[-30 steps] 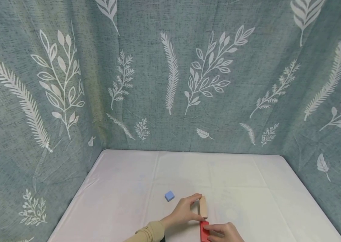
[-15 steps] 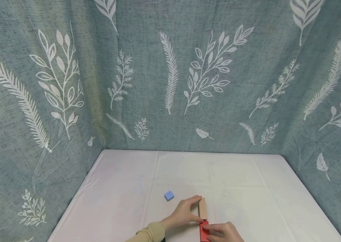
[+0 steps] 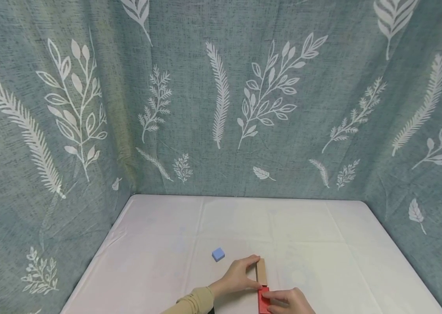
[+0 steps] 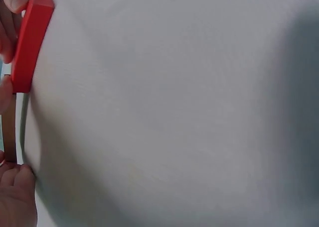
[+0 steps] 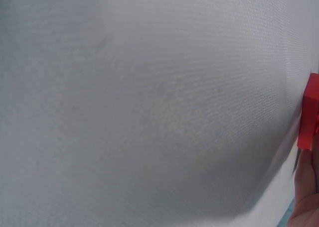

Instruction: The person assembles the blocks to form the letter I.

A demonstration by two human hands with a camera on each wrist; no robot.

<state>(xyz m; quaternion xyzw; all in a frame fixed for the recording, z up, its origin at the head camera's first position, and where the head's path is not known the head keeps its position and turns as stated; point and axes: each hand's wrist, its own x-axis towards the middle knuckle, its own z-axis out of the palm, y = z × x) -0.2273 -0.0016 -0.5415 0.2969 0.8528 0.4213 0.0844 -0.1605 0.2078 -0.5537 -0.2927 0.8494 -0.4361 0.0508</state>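
Observation:
In the head view my left hand (image 3: 236, 277) spans a long natural-wood block (image 3: 261, 272), fingertips at its far end and thumb at its near end. A red block (image 3: 261, 302) lies in line with it, nearer to me, its far end right at the wooden block's near end. My right hand (image 3: 292, 301) grips the red block from the right. The left wrist view has the red block (image 4: 31, 43) above the narrow wooden block (image 4: 9, 130) at its left edge. Only part of the red block (image 5: 309, 112) shows in the right wrist view, fingers against it.
A small blue cube (image 3: 218, 254) sits on the white-covered table (image 3: 158, 244), left of and beyond the left hand. A green curtain (image 3: 189, 109) with white leaf prints hangs behind the table and at both sides.
My left hand has drawn the wooden block slightly nearer, narrowing the gap to the red block. The right hand holds the red block almost still.

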